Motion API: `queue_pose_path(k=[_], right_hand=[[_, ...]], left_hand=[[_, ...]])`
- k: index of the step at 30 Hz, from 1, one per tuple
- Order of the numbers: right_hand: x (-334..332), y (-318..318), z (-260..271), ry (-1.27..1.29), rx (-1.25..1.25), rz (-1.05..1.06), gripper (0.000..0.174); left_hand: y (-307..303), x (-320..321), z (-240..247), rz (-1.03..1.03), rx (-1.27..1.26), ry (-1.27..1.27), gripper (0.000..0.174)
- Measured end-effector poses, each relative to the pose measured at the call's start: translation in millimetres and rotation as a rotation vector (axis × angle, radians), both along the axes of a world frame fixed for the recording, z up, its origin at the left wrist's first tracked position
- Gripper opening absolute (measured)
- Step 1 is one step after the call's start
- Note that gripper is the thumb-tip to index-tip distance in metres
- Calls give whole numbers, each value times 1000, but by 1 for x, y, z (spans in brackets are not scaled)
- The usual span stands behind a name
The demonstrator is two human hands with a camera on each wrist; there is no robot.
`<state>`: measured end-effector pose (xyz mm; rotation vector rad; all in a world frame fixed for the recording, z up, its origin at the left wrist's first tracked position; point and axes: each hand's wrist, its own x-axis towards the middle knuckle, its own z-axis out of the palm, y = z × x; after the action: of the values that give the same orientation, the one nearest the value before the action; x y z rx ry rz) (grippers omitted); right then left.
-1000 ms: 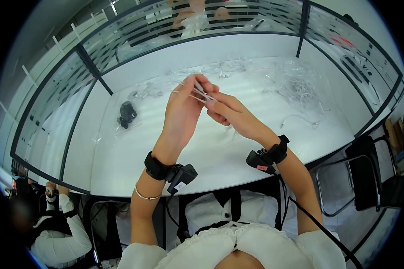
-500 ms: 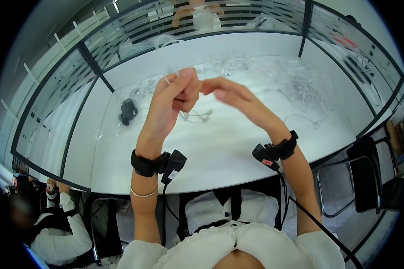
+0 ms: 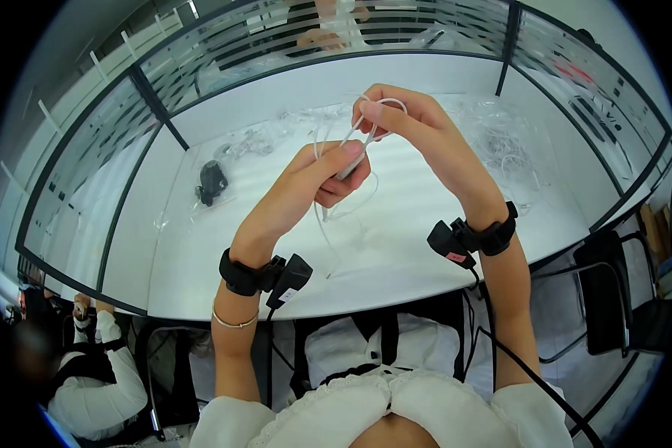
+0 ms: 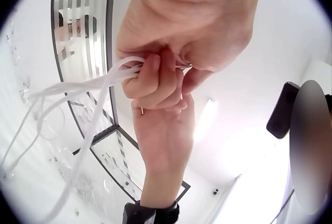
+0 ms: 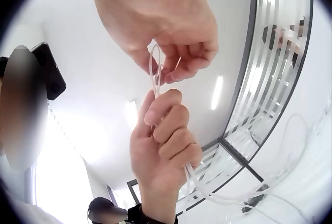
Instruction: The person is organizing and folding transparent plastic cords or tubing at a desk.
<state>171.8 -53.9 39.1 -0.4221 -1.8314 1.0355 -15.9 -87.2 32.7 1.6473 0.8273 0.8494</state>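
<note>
A thin white cable is held between both hands above the table. The left hand grips a bundled part of it, fingers curled round, with loose strands hanging down towards the tabletop. Slightly higher and to the right, the right hand pinches a loop between thumb and fingers. In the left wrist view, several white strands trail from the left hand. The right wrist view shows a small loop at the fingertips of the right hand, above the curled left hand.
A black bundled item lies at the table's left. Tangled white cables and clear plastic lie at the right, with more clear plastic along the back. Low glass-topped partitions surround the white table. Other people sit beyond and at left.
The hands have separated and the right hand has risen, now pinching a cable loop above the left. The left hand keeps its grip on the cable, whose strands now hang lower.
</note>
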Motion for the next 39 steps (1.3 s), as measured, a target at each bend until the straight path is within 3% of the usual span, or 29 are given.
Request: queue_pose_path(k=[5, 9, 12, 16, 22, 28, 31, 33, 36, 39], right_hand=[[7, 10, 6, -140, 25, -46, 32], [10, 12, 9, 36, -54, 83, 31], [10, 12, 13, 206, -165, 300, 31], [13, 15, 16, 138, -179, 326, 30], [9, 12, 17, 173, -109, 82, 27], [9, 21, 16, 46, 340, -418, 29], [12, 19, 21, 5, 419, -475, 29], [16, 14, 24, -12, 344, -381, 28], [30, 13, 29, -7, 141, -185, 27], [40, 23, 27, 117, -52, 4, 27]], left_hand=[[3, 3, 2, -14, -6, -69, 47], [4, 6, 5, -41, 39, -68, 44], [4, 11, 3, -29, 19, -33, 42], [8, 10, -2, -42, 12, -30, 43], [11, 12, -8, -69, -19, -37, 38], [23, 12, -13, 15, -28, -60, 42], [36, 9, -23, 144, 236, -49, 42], [44, 4, -23, 278, 520, 0, 39], [44, -3, -6, 237, 538, -160, 38], [31, -18, 21, 121, 368, -26, 37]])
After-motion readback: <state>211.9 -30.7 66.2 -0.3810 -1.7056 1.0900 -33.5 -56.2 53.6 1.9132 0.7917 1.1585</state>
